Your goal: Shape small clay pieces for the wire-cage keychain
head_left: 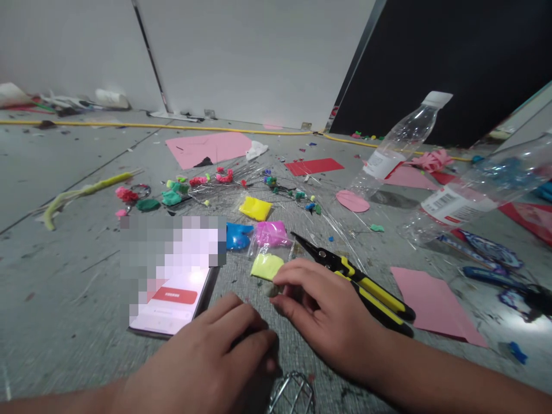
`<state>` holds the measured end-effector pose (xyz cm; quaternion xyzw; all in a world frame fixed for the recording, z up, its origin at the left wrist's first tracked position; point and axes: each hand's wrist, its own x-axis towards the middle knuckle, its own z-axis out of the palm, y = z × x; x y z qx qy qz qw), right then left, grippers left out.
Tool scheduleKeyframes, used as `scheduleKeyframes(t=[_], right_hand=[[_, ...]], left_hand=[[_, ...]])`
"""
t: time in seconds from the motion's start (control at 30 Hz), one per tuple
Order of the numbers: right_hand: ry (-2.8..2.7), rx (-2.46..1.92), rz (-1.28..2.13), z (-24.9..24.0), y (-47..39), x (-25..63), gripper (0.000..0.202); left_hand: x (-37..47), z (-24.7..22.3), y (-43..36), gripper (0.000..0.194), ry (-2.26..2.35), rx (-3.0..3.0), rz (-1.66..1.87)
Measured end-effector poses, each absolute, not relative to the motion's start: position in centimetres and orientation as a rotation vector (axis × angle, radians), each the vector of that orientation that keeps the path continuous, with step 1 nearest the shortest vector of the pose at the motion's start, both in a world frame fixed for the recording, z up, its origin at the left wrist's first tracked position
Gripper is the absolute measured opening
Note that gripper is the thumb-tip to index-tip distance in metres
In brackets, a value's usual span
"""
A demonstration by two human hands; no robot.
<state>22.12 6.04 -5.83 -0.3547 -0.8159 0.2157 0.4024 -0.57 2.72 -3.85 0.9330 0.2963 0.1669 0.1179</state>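
1. Right hand (319, 305): fingers bent, thumb and fingertips pinching a small, rounded grey-green lump (269, 290), just beside a clear-wrapped lime-yellow packet (266, 266).
2. Left hand (219, 336): fingers curled, overlapping the near right corner of a dark-edged phone with lit screen (172, 314); palm hidden, contents cannot be told.
3. Phone screen: largely pixelated; pale lettering on its red button, illegible.
4. Clear plastic bottle with white cap (401, 138) and second clear plastic bottle (459, 205): white-and-red labels, barcode on the second; wording too small to read.
5. Black-and-yellow pliers (373, 287): partly behind right hand, handle ends near the left edge of a pink paper sheet (437, 302).
6. Room: narrow grey strip between phone's right edge and lump; wider grey floor (64, 299) left of phone; silver wire loops (295, 376) between the wrists.
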Motion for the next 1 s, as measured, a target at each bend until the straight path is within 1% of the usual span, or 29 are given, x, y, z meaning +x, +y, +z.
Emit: scheduleKeyframes(t=[0.1, 0.17, 0.23, 0.3, 0.43, 0.53, 0.63, 0.77, 0.87, 1.0], right_hand=[[-2.034, -0.828, 0.482, -5.8, 5.9, 22.2, 0.008], [-2.021, -0.762, 0.433, -5.8, 5.8, 22.2, 0.008], [-2.014, -0.712, 0.401, -5.7, 5.7, 22.2, 0.009], [-2.029, -0.657, 0.393, -5.6, 5.5, 22.3, 0.011], [-2.082, -0.503, 0.419, -5.4, 5.1, 22.3, 0.018], [-2.099, -0.480, 0.432, -5.4, 5.0, 22.4, 0.023], [-2.111, -0.518, 0.447, -5.4, 5.1, 22.6, 0.021], [-2.128, -0.503, 0.477, -5.3, 5.3, 22.6, 0.021], [-2.150, -0.476, 0.471, -5.0, 5.1, 22.4, 0.020], [-2.049, -0.734, 0.558, -4.8, 4.7, 22.4, 0.011]], left_hand=[[-0.3, -3.0, 2.7, 0.023, 0.933, 2.592, 0.455], [-0.3, -2.6, 2.6, 0.016, 1.005, 2.436, 0.578], [-0.4, -2.6, 2.2, 0.010, 1.073, 2.300, 0.775], [-0.5, -2.9, 1.9, 0.011, 1.176, 2.113, 0.849], [-0.1, -3.2, 1.7, 0.014, 1.200, 1.811, 0.834], [0.4, -2.7, 2.2, 0.013, 1.169, 1.761, 0.800], [0.6, -2.3, 2.8, 0.018, 1.170, 1.754, 0.806], [0.5, -2.3, 3.0, 0.017, 1.131, 1.809, 0.823], [0.6, -2.2, 3.1, 0.015, 1.089, 1.802, 0.763], [0.8, -2.1, 3.2, 0.020, 1.110, 1.794, 0.732]])
